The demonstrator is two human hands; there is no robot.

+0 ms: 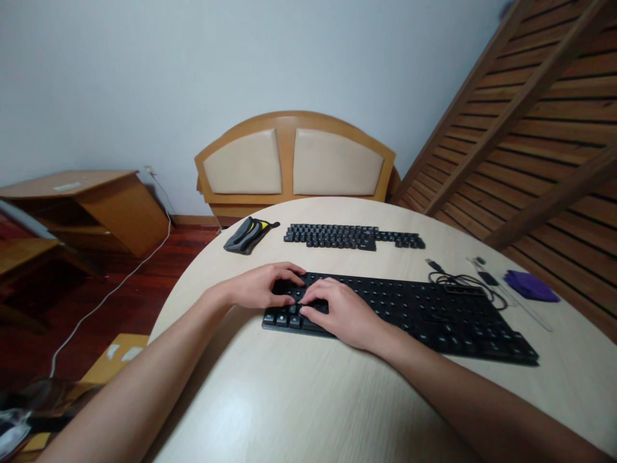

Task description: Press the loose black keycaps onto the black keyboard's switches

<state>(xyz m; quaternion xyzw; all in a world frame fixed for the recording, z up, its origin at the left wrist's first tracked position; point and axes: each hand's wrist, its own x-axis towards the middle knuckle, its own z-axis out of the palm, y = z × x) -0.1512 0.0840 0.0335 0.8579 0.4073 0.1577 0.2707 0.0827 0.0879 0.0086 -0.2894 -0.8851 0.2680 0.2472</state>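
Observation:
A black keyboard (405,302) lies on the round table, most of its keycaps off and the bare key posts showing. Several keycaps (282,319) sit on its near left corner. My left hand (260,286) rests over the keyboard's left end, fingers spread and thumb tip down among the keys. Beside it, my right hand (344,313) has thumb and index finger drawn close together at the same spot; whatever may be between them is too small to make out. Behind the keyboard, loose black keycaps (332,236) stand in rows laid out like a keyboard.
A grey, black and yellow folded item (250,235) lies at the table's far left. To the right are a coiled USB cable (465,280), a purple cloth (530,285) and a thin metal rod (535,316). A wooden headboard (286,154) stands behind the round table (250,392).

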